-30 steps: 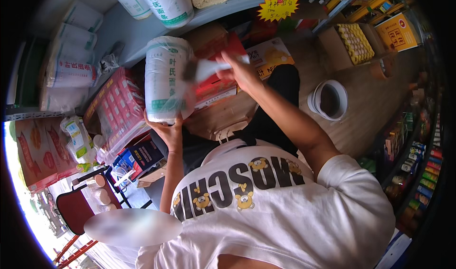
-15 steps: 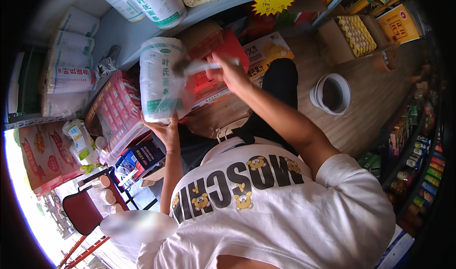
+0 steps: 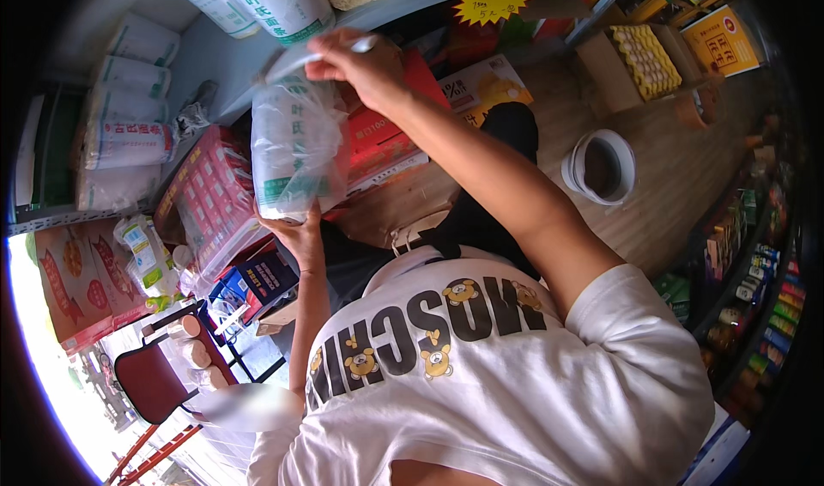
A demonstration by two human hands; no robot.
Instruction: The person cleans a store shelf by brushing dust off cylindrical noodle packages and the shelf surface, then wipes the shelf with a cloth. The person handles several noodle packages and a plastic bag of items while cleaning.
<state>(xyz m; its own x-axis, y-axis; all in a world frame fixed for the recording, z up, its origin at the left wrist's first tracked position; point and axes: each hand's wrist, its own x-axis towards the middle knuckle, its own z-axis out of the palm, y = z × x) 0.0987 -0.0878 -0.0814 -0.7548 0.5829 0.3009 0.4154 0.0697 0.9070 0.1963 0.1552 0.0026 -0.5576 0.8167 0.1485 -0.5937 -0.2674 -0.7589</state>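
A round, white paper-wrapped pack of noodles [image 3: 287, 155] with green print, covered in clear plastic film, stands tilted in front of the shelf. My left hand [image 3: 296, 235] grips it from below at its lower end. Above its top end, my right hand [image 3: 354, 63] is closed on the pale handle of a brush [image 3: 296, 58]. The brush's head is blurred and lies near the pack's upper edge. Loose film bulges out along the pack's right side.
More noodle packs [image 3: 275, 9] stand on the grey shelf [image 3: 232, 82], and others [image 3: 129, 142] are stacked at left. Red boxes [image 3: 386, 138] sit below. A white bucket [image 3: 599, 168] and a carton of eggs [image 3: 644, 61] stand at right; a dark red chair [image 3: 150, 379] is at lower left.
My right hand has swept the brush up and left, from the pack's right side to above its top. The film now puffs out more. My left hand keeps its hold.
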